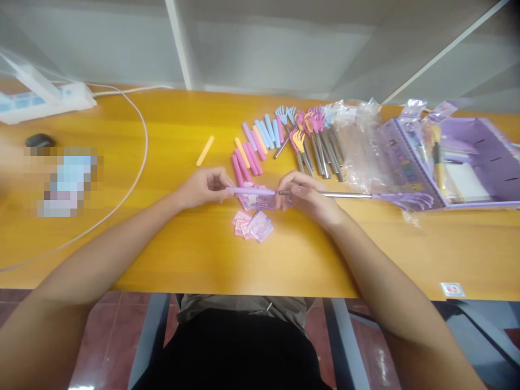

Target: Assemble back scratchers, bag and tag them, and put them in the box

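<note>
My left hand [209,186] pinches the far end of a purple handle sleeve [255,191]. In my right hand [303,194] is a metal rod with a purple claw-shaped head [402,200] pointing right. The rod's left end lies close to the sleeve's right end, partly hidden by my fingers. Beneath and in front of the hands lie small pink and purple cards [260,226]. Behind them are several pink, blue, yellow and purple sleeves [252,158] and a pile of metal rods with coloured claw heads [320,146].
A yellow sleeve [205,151] lies apart at the left. Clear plastic bags [359,146] and a purple box [483,135] with brushes stand at the right. A white cable [144,146], power strip [49,103] and black mouse [39,141] occupy the left side. A sticker [452,289] is near the front edge.
</note>
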{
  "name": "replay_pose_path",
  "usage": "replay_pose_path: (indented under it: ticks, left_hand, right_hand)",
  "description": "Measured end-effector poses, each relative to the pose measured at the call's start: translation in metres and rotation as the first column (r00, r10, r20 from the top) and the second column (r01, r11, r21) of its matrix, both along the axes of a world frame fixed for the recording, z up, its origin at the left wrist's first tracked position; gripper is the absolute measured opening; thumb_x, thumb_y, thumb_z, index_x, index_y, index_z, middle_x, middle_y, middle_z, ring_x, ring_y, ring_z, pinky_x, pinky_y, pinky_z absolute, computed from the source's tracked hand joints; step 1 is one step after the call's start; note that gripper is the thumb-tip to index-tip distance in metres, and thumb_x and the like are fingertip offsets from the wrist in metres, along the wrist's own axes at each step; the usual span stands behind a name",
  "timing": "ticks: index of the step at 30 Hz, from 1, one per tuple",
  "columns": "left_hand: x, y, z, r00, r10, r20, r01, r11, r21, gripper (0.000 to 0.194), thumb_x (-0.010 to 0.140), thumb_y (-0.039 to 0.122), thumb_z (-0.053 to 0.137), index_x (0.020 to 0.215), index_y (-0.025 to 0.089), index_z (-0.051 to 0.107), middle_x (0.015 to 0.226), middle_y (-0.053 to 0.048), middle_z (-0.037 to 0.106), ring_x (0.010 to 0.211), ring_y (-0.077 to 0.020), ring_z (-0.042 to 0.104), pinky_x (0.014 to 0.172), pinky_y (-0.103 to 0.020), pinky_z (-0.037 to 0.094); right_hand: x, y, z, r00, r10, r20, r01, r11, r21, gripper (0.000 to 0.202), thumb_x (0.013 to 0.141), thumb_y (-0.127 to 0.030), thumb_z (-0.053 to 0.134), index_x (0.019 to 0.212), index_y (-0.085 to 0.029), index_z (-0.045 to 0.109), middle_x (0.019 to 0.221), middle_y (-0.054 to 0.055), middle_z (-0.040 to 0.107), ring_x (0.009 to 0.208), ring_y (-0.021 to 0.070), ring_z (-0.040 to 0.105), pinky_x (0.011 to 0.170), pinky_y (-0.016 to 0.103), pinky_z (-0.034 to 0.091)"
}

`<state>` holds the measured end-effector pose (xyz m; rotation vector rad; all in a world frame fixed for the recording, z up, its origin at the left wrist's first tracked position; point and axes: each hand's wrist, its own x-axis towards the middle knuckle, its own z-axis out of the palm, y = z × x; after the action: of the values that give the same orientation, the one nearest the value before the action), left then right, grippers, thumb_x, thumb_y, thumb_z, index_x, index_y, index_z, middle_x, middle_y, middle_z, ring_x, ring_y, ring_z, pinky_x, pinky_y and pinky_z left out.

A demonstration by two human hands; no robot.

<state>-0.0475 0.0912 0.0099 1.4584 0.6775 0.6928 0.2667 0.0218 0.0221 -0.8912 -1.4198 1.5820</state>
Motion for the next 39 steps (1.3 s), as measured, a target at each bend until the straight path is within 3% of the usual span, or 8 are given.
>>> replay_pose_path:
  ticks: [5, 12, 17, 23, 29, 39]
  left_hand:
    - [0.000, -0.001, -0.001, 1.000, -0.011, 0.008, 0.011, 1.000, -0.012, 0.052, 0.074, 0.047, 0.103, 0.078, 0.017, 0.061, 0.088, -0.009, 0.083, 0.060, -0.0094, 0.067, 0.058, -0.022, 0.054]
    - [-0.001, -0.004, -0.003, 0.999, -0.045, -0.013, 0.045, 0.999, 0.013, 0.045, 0.076, 0.041, 0.102, 0.080, 0.017, 0.064, 0.094, -0.010, 0.086, 0.082, -0.0168, 0.079, 0.075, -0.027, 0.062]
    - [-0.002, -0.006, -0.006, 0.997, -0.062, -0.042, 0.064, 0.997, 0.042, 0.038, 0.079, 0.036, 0.100, 0.081, 0.017, 0.067, 0.095, -0.011, 0.086, 0.085, -0.0184, 0.081, 0.079, -0.030, 0.063]
    - [0.000, -0.009, -0.009, 0.996, -0.065, -0.055, 0.067, 0.997, 0.044, 0.041, 0.077, 0.037, 0.101, 0.079, 0.017, 0.065, 0.096, -0.011, 0.086, 0.083, -0.0186, 0.081, 0.076, -0.029, 0.062]
    - [0.000, -0.007, -0.007, 1.000, -0.014, -0.005, 0.014, 1.000, 0.025, 0.046, 0.079, 0.043, 0.101, 0.079, 0.017, 0.063, 0.092, -0.011, 0.086, 0.083, -0.0187, 0.081, 0.077, -0.029, 0.063]
    - [-0.001, -0.007, -0.007, 0.997, -0.052, -0.053, 0.054, 0.998, 0.031, 0.046, 0.081, 0.042, 0.099, 0.081, 0.016, 0.062, 0.092, -0.011, 0.085, 0.082, -0.0180, 0.080, 0.076, -0.028, 0.060]
  right_hand:
    - [0.000, 0.000, 0.001, 0.998, -0.019, 0.061, 0.019, 1.000, 0.011, 0.038, 0.099, -0.062, 0.077, 0.100, -0.025, 0.068, 0.087, 0.005, 0.083, 0.066, 0.0197, 0.067, 0.066, 0.034, 0.050]
    - [-0.001, -0.001, 0.003, 0.987, -0.085, 0.134, 0.081, 0.996, 0.033, 0.053, 0.096, -0.074, 0.077, 0.087, -0.026, 0.056, 0.080, 0.004, 0.082, 0.057, 0.0183, 0.065, 0.060, 0.033, 0.050]
    - [-0.001, -0.002, 0.002, 0.980, -0.008, 0.197, 0.009, 1.000, -0.004, 0.058, 0.095, -0.074, 0.078, 0.083, -0.027, 0.045, 0.074, 0.003, 0.081, 0.052, 0.0168, 0.061, 0.057, 0.031, 0.048]
    - [-0.010, -0.003, 0.001, 0.984, 0.030, 0.176, -0.035, 0.999, 0.026, 0.056, 0.095, -0.073, 0.080, 0.084, -0.027, 0.049, 0.071, 0.002, 0.078, 0.058, 0.0176, 0.064, 0.062, 0.031, 0.050]
    - [-0.006, 0.002, -0.001, 0.993, -0.085, 0.084, 0.079, 0.994, 0.073, 0.053, 0.096, -0.071, 0.078, 0.084, -0.027, 0.051, 0.071, 0.001, 0.078, 0.050, 0.0160, 0.057, 0.053, 0.031, 0.045]
    - [-0.003, 0.003, -0.006, 0.999, -0.015, 0.039, 0.013, 0.998, 0.069, 0.046, 0.100, -0.064, 0.078, 0.091, -0.025, 0.057, 0.076, 0.004, 0.081, 0.054, 0.0151, 0.063, 0.055, 0.028, 0.049]
